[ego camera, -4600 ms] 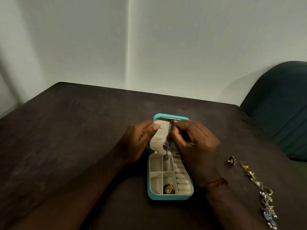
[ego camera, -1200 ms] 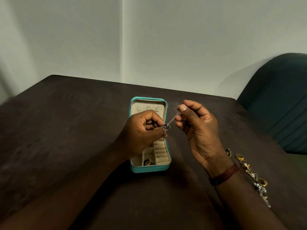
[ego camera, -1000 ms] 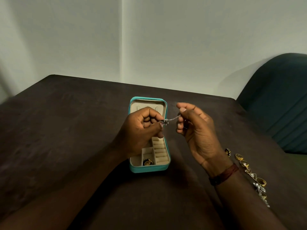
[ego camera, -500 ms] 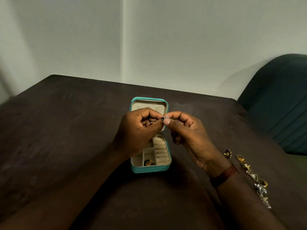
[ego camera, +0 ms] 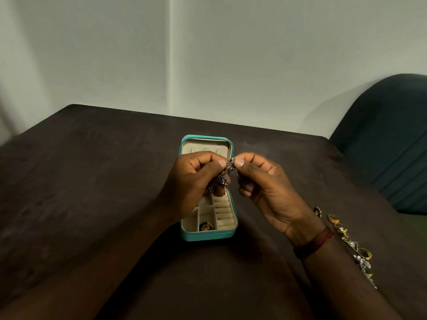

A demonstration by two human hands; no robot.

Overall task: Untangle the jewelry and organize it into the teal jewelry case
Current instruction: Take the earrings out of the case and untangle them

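The teal jewelry case (ego camera: 209,236) lies open at the table's middle, its cream lid flat behind. A gold piece (ego camera: 206,226) sits in a front compartment beside the ring rolls. Above the case, my left hand (ego camera: 194,183) and my right hand (ego camera: 263,183) both pinch a silver chain with dark pendants (ego camera: 223,177); the pendants hang down between my fingers. A row of loose jewelry (ego camera: 351,243), gold rings and silver pieces, lies on the table right of my right wrist.
The dark brown table (ego camera: 92,181) stands against a pale wall. A dark teal chair (ego camera: 388,139) stands at the right, past the table's corner. A small dark-and-gold earring (ego camera: 317,211) lies by my right wrist.
My hands, apart with the chain stretched between them a second ago, have come together above the case. The pendants now hang lower from my fingertips.
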